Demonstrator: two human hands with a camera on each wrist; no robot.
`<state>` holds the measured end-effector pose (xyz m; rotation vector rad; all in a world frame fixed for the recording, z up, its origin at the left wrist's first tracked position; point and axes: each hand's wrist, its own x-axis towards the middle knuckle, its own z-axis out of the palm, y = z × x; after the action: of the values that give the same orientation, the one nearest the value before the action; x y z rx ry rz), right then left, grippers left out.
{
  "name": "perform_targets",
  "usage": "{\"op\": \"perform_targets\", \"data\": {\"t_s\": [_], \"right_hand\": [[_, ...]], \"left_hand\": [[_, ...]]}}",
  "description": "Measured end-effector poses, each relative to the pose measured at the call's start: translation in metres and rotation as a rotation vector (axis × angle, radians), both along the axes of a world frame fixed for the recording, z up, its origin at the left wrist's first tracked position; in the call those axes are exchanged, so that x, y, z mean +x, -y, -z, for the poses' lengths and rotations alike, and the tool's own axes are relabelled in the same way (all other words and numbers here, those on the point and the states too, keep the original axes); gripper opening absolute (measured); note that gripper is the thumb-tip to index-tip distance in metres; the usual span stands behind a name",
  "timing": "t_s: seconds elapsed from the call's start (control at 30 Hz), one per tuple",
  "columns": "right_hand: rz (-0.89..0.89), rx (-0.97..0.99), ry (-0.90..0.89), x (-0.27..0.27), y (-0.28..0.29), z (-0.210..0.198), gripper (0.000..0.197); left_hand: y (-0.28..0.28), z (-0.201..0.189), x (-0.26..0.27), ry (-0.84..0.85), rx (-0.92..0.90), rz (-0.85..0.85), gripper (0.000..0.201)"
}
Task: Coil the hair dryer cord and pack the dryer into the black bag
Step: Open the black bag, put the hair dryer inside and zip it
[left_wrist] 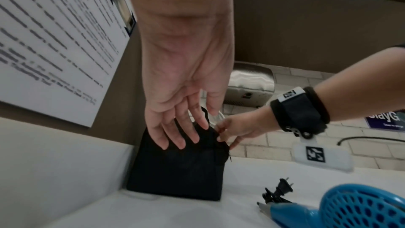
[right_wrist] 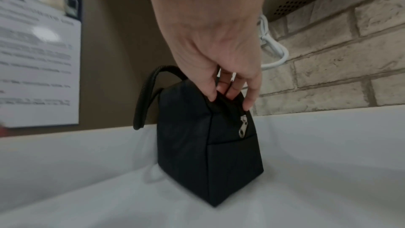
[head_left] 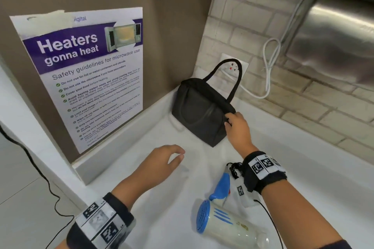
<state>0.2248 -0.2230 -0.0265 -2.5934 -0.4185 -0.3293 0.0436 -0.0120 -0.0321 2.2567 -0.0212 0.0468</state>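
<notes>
Black bag [head_left: 200, 111] standing upright in the rear corner of the white counter [head_left: 141, 198], where the brown side wall meets the pale brick wall. The bag is a small soft fabric pouch, tapering from a flat base to a narrow closed top seam; 1 loop handle [head_left: 232, 75] arches above it, and a metal zip pull [right_wrist: 243, 126] hangs down the end panel nearest the right wrist camera. The right hand [head_left: 237, 129] pinches the near end of the top seam, thumb on one side and fingers [right_wrist: 248, 100] curled over the other. The left hand [head_left: 162, 161] hovers above the counter in front of the bag with fingers relaxed and slightly spread, holding nothing; in the left wrist view its fingertips [left_wrist: 181, 143] overlap the bag's top edge, but contact cannot be told.

Hair dryer [head_left: 228, 222] lying on its side on the counter near the person, well apart from the bag. Its barrel is cream with 3 blue stripes, its rear grille [left_wrist: 363, 205] blue and perforated, its folding handle [head_left: 222, 188] blue. The black cord [head_left: 234, 168] is bundled at the handle's end, its 2-pin plug [left_wrist: 285, 185] pointing upward.

A microwave safety poster [head_left: 89, 75] leans on the brown wall; a white cable [head_left: 267, 66] runs from a wall socket [head_left: 234, 66] behind the bag.
</notes>
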Motion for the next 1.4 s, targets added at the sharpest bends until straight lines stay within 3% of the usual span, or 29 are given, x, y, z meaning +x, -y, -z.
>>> {"op": "perform_targets", "data": {"t_s": [0.3,0.43,0.57,0.63,0.7,0.8,0.9,1.03,1.2,1.4], "right_hand": [[-0.298,0.125,-0.080,-0.042,0.024,-0.004,0.027],[-0.418,0.291,-0.292,-0.051,0.006,-0.005,0.040],[-0.223,0.561,-0.463,-0.055,-0.018,-0.009,0.031],[-0.072,0.553,-0.578,-0.053,-0.027,-0.009,0.022],[-0.018,0.489,-0.817,-0.053,-0.033,-0.006,0.038],[0.015,0.643,-1.094,-0.055,-0.039,-0.004,0.053],[0.108,0.785,-1.083,-0.051,-0.042,-0.002,0.038],[0.144,0.906,-1.079,-0.043,-0.040,-0.001,0.014],[0.091,0.588,-0.933,-0.043,-0.036,-0.010,0.017],[0.069,0.306,-0.373,-0.047,-0.041,-0.036,0.017]], "left_hand": [[-0.026,-0.044,-0.006,0.352,-0.042,-0.261,0.017],[-0.036,-0.051,-0.009,0.302,0.067,-0.250,0.013],[-0.046,-0.047,-0.016,0.187,0.035,-0.255,0.022],[-0.048,-0.044,-0.021,0.162,-0.012,-0.258,0.030],[-0.047,-0.040,-0.025,0.123,-0.069,-0.274,0.038],[-0.046,-0.035,-0.027,0.110,-0.127,-0.380,0.043],[-0.053,-0.032,-0.027,0.098,-0.131,-0.446,0.039],[-0.063,-0.028,-0.028,0.106,-0.005,-0.371,0.028],[-0.066,-0.027,-0.028,0.118,0.012,-0.327,0.024],[-0.058,-0.026,-0.026,0.216,0.103,-0.387,0.029]]}}
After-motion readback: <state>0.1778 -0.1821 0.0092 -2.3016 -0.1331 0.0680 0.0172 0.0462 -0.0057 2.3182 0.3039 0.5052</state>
